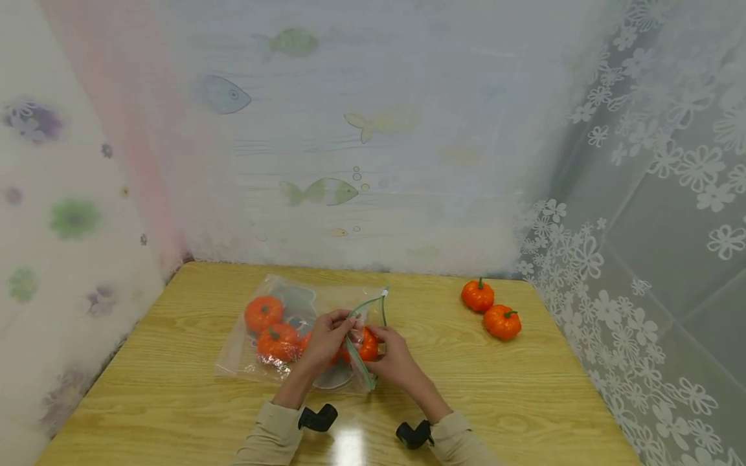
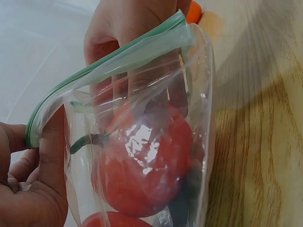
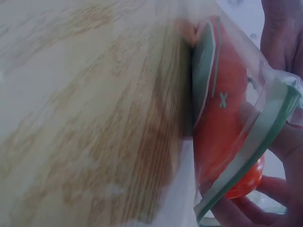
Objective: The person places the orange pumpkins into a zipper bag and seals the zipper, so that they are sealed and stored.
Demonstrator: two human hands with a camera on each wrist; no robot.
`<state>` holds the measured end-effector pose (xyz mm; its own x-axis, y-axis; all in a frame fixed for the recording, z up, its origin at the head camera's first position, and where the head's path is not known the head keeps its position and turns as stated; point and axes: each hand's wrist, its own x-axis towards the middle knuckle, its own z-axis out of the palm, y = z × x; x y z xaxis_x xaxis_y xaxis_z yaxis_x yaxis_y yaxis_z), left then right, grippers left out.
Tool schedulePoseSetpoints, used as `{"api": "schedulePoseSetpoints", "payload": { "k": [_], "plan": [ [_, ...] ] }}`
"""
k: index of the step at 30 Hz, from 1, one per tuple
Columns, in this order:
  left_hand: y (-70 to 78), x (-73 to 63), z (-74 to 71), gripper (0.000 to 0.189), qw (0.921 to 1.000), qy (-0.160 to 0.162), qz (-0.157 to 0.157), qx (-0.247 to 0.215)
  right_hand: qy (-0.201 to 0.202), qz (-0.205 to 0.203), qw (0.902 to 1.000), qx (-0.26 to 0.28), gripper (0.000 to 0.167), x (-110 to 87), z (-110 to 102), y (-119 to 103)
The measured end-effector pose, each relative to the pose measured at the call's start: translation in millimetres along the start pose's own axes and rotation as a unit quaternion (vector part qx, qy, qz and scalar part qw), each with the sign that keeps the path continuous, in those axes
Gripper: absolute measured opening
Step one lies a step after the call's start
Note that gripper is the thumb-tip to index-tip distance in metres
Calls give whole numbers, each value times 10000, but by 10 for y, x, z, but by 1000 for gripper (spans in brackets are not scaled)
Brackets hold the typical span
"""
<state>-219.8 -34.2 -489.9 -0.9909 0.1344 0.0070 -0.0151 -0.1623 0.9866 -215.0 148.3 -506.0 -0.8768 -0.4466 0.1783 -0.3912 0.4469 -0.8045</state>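
A clear zip bag (image 1: 233, 366) with a green seal lies on its side, its mouth toward the right. Small orange toy pumpkins (image 1: 278, 343) fill its left and middle. My left hand (image 1: 326, 340) pinches the upper edge of the mouth; in the left wrist view the green seal strip (image 2: 75, 78) runs from those fingers. My right hand (image 1: 399, 359) reaches into the mouth and grips a pumpkin (image 1: 368, 346) there. Through the film in the left wrist view, the right fingers lie against a shiny pumpkin (image 2: 147, 165) with a green stem.
Two more orange pumpkins (image 1: 502, 322) sit side by side at the back right of the wooden table (image 1: 553, 401). A pale curtain (image 1: 408, 226) hangs behind the table's far edge, and a flowered sheet (image 1: 670, 304) hangs along the right side.
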Motion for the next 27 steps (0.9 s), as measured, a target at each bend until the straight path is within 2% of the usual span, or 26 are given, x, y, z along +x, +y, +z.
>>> {"api": "schedulePoseSetpoints", "payload": {
  "k": [5,10,13,20,24,27],
  "plan": [
    [5,-6,1,28,10000,49,75,15,-385,-110,9991,-116,65,14,-12,17],
    [8,-9,-1,27,9999,110,72,76,-738,-106,9967,308,62,2,-51,50],
    [5,-8,-3,27,9998,104,76,141,-690,-116,9960,550,61,6,-42,62],
    [7,-14,-19,29,9999,-72,111,-33,-678,-103,9967,430,62,27,-19,62],
    [9,-13,-31,29,9999,-67,118,-98,-686,129,9964,488,60,-5,-112,34],
    [14,-5,-33,27,9998,-16,152,-101,-479,209,9973,518,57,-37,-217,39]
  ]
}}
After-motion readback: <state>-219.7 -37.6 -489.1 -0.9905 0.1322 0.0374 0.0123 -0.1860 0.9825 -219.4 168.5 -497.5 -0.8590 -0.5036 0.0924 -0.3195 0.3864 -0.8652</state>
